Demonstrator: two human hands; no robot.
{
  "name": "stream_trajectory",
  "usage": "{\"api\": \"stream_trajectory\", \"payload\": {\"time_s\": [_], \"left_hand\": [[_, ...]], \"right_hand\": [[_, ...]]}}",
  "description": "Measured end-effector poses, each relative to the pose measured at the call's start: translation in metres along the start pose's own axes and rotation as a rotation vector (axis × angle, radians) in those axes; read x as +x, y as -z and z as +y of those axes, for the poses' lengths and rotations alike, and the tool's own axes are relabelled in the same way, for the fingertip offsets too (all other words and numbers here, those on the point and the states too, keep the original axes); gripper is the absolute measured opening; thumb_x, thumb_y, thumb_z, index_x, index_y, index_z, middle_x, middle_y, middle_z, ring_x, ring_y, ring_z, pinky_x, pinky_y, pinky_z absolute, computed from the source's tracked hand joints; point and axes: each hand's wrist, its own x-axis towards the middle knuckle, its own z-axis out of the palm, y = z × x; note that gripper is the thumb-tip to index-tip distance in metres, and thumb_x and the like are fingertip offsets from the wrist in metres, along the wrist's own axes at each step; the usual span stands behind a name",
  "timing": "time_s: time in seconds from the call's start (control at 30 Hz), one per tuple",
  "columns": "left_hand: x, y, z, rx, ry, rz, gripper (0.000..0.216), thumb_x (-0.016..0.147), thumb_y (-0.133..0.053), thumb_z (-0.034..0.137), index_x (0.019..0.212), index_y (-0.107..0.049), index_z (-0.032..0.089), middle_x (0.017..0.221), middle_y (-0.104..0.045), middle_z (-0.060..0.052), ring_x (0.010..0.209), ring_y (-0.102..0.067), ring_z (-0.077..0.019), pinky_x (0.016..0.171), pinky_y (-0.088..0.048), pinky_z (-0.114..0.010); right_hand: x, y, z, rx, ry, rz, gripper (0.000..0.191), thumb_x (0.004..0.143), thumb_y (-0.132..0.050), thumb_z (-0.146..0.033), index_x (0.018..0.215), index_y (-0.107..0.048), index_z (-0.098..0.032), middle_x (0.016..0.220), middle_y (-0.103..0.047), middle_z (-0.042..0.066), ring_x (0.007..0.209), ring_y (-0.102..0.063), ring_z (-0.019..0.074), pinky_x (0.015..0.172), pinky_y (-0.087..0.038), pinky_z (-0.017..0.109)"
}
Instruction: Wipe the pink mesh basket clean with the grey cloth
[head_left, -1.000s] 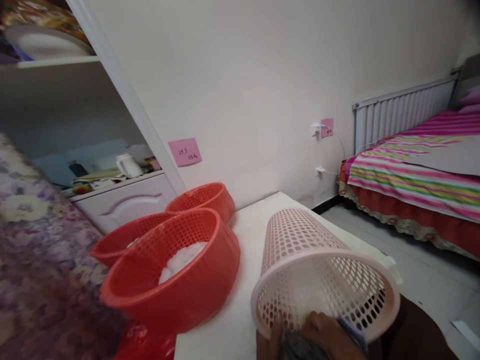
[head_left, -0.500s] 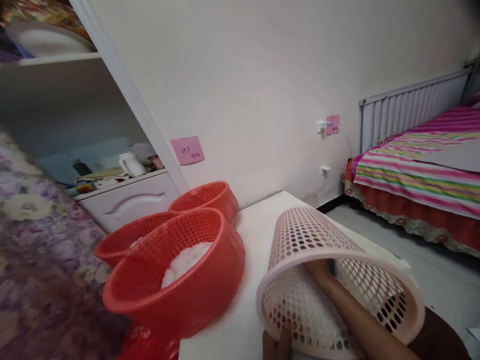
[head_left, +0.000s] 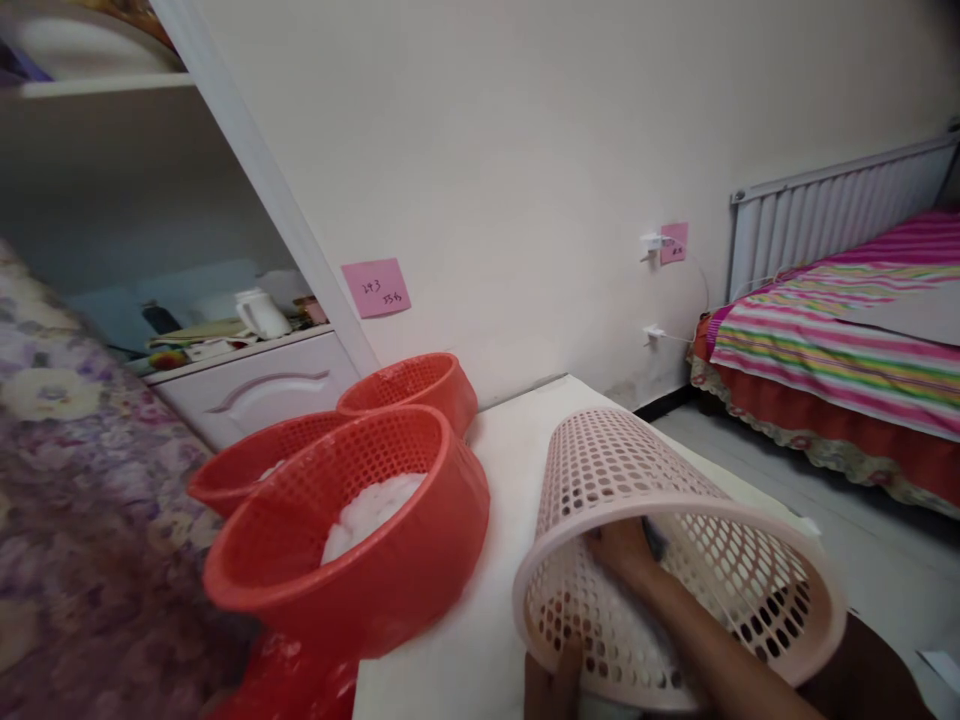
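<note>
A pale pink perforated plastic basket point(head_left: 600, 460) lies on its side on the white tabletop, its wide mouth facing me. My left hand point(head_left: 562, 680) grips the basket's lower left rim, with the thumb showing inside and the other fingers mostly out of sight. Deep in the mouth, my right hand point(head_left: 624, 555) is bent against the inner wall. The upper rim partly covers its fingers. Something dark greyish shows beside that hand, too blurred to name.
Left of the basket stand three red perforated baskets, the nearest red basket point(head_left: 450, 560) holding white material point(head_left: 375, 512). A white table point(head_left: 517, 440) meets the wall. Flowered cloth point(head_left: 67, 500) hangs at left, near a cabinet point(head_left: 285, 395). A bed point(head_left: 840, 330) stands at right.
My right hand has shifted slightly left and toward me inside the basket, so more of its back shows. My left hand keeps its hold on the rim. The view has tilted slightly.
</note>
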Motion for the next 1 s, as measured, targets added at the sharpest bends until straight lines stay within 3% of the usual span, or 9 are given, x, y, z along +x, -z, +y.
{"api": "stream_trajectory", "payload": {"time_s": [0.1, 0.23, 0.33, 0.43, 0.57, 0.67, 0.8, 0.9, 1.0], "left_hand": [[-0.005, -0.006, 0.018, -0.030, -0.039, -0.076, 0.071, 0.064, -0.078, 0.051, 0.120, -0.063, 0.010, 0.122, -0.068, -0.017, 0.120, -0.059, -0.0352, 0.103, -0.046, -0.044], [-0.011, -0.008, 0.037, 0.038, -0.105, -0.154, 0.066, 0.069, -0.074, 0.055, 0.117, -0.067, 0.010, 0.126, -0.067, -0.016, 0.122, -0.057, -0.0331, 0.107, -0.042, -0.041], [-0.014, -0.006, 0.042, 0.089, -0.074, -0.128, 0.074, 0.068, -0.073, 0.059, 0.120, -0.064, 0.008, 0.127, -0.065, -0.018, 0.123, -0.057, -0.0321, 0.107, -0.041, -0.039], [-0.020, -0.007, 0.047, 0.093, -0.083, -0.129, 0.072, 0.073, -0.069, 0.058, 0.122, -0.061, 0.007, 0.124, -0.067, -0.017, 0.120, -0.059, -0.0296, 0.102, -0.045, -0.035], [-0.030, -0.012, 0.054, 0.127, -0.141, -0.229, 0.053, 0.082, -0.063, 0.052, 0.110, -0.067, 0.007, 0.108, -0.074, -0.014, 0.104, -0.065, -0.0284, 0.094, -0.049, -0.035], [-0.034, -0.012, 0.053, 0.094, -0.146, -0.241, 0.053, 0.080, -0.064, 0.051, 0.110, -0.067, 0.007, 0.103, -0.074, -0.014, 0.099, -0.065, -0.0298, 0.088, -0.051, -0.037], [-0.036, -0.010, 0.045, 0.058, -0.125, -0.214, 0.050, 0.079, -0.064, 0.052, 0.106, -0.068, 0.010, 0.099, -0.074, -0.012, 0.094, -0.066, -0.0288, 0.082, -0.052, -0.036], [-0.036, -0.011, 0.040, 0.058, -0.110, -0.199, 0.049, 0.078, -0.063, 0.055, 0.097, -0.070, 0.010, 0.091, -0.074, -0.012, 0.084, -0.066, -0.0270, 0.077, -0.051, -0.036], [-0.033, -0.010, 0.036, 0.090, -0.102, -0.182, 0.049, 0.074, -0.066, 0.056, 0.087, -0.072, 0.009, 0.080, -0.072, -0.011, 0.076, -0.063, -0.0249, 0.072, -0.050, -0.035]], "right_hand": [[-0.046, 0.007, -0.005, -0.112, 0.063, -0.100, 0.045, 0.068, -0.060, -0.016, 0.112, -0.067, -0.021, 0.110, -0.063, 0.013, 0.105, -0.054, 0.0357, 0.095, -0.038, 0.051], [-0.108, 0.015, -0.003, -0.216, 0.231, -0.250, 0.057, 0.067, -0.060, -0.014, 0.122, -0.060, -0.029, 0.117, -0.060, 0.009, 0.107, -0.054, 0.0299, 0.094, -0.040, 0.043], [-0.128, 0.025, -0.002, -0.151, 0.272, -0.386, 0.046, 0.068, -0.067, -0.022, 0.112, -0.063, -0.034, 0.109, -0.064, 0.005, 0.100, -0.058, 0.0302, 0.087, -0.045, 0.041], [-0.129, 0.038, -0.008, -0.017, 0.257, -0.427, 0.038, 0.070, -0.067, -0.025, 0.107, -0.066, -0.032, 0.106, -0.065, 0.005, 0.099, -0.059, 0.0295, 0.086, -0.047, 0.039], [-0.120, 0.055, -0.008, 0.284, 0.167, -0.431, 0.031, 0.077, -0.060, -0.030, 0.106, -0.066, -0.024, 0.108, -0.065, 0.008, 0.103, -0.060, 0.0271, 0.090, -0.047, 0.038], [-0.101, 0.059, 0.002, 0.373, 0.006, -0.294, 0.038, 0.076, -0.060, -0.042, 0.108, -0.065, -0.023, 0.113, -0.065, 0.010, 0.108, -0.059, 0.0311, 0.096, -0.045, 0.045], [-0.049, 0.051, 0.018, 0.261, -0.163, 0.100, 0.057, 0.068, -0.061, -0.055, 0.112, -0.062, -0.018, 0.118, -0.063, 0.016, 0.116, -0.054, 0.0377, 0.104, -0.038, 0.053], [-0.001, 0.034, 0.026, 0.130, -0.085, 0.194, 0.051, 0.081, -0.048, -0.051, 0.120, -0.058, -0.019, 0.128, -0.060, 0.014, 0.126, -0.049, 0.0313, 0.109, -0.034, 0.047], [0.036, 0.007, 0.031, -0.045, -0.098, 0.168, 0.046, 0.084, -0.039, -0.043, 0.114, -0.062, -0.016, 0.124, -0.062, 0.015, 0.132, -0.041, 0.0338, 0.114, -0.023, 0.052]]}}
